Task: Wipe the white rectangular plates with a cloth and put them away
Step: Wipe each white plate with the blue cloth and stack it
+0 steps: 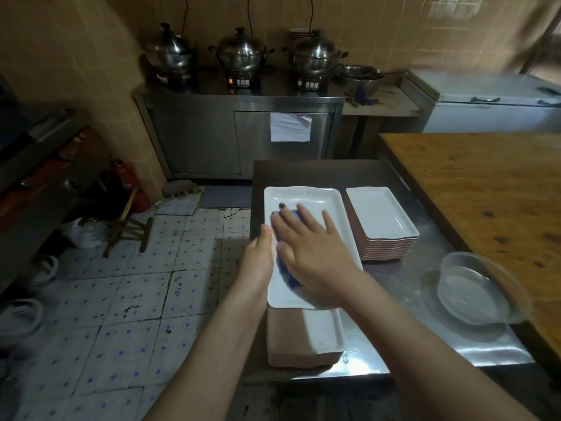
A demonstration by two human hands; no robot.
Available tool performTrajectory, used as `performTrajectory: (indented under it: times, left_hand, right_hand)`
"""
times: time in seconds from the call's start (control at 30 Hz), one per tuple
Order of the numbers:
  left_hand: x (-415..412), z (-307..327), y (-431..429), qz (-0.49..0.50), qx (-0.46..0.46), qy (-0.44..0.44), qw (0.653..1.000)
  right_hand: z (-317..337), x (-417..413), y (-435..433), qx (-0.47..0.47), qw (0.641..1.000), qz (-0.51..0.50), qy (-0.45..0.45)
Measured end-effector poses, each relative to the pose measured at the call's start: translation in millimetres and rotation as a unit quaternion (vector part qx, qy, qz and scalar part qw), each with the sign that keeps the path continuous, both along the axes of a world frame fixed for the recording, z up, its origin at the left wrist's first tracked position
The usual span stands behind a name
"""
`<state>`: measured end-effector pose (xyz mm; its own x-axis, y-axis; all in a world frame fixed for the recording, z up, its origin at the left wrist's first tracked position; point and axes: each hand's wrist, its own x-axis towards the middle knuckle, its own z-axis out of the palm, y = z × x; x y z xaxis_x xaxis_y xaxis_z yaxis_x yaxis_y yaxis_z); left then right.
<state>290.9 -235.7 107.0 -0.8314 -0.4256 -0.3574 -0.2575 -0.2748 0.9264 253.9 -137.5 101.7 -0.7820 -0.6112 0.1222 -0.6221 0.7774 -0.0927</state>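
The left hand [258, 256] grips the left rim of one white plate [303, 197], thumb along the edge and fingers hidden beneath it. The plate is held above the near stack [303, 338] at the steel table's [425, 268] front edge. On the plate lies a blue cloth [285, 268], and the right hand [315, 253] presses it down with fingers spread flat, holding nothing else. So wiping is under way on this plate, which has not been put away. Right of it, a neat far stack [385, 249] stands apart. It is probably the finished pile, and the near stack the plates waiting, though the picture cannot confirm which is which. A glass bowl [476, 287] sits farther right. Judging by the near stack's height, many plates remain.
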Motion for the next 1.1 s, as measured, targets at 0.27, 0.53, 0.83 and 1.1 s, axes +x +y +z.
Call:
performTrajectory:
  times: [0.27, 0.53, 0.83, 1.1]
  left_hand:
    - [8.9, 13.4, -17.0, 0.006, -0.032, 0.031, 0.999]
    - [12.3, 0.6, -2.9, -0.015, -0.056, 0.011, 0.998]
    - [21.4, -0.6, -24.6, 0.000, -0.053, 0.021, 0.998]
    - [28.8, -11.0, -8.9, -0.001, -0.028, 0.016, 0.999]
  right_hand:
    - [-0.5, 7.1, 24.7, 0.008, 0.995, -0.098, 0.030]
    - [3.0, 5.0, -2.1, -0.012, 0.999, -0.042, -0.028]
    - [-21.6, 47.7, 14.6, -0.009, 0.997, -0.058, -0.050]
    - [-5.5, 23.8, 2.0, 0.002, 0.998, -0.065, -0.012]
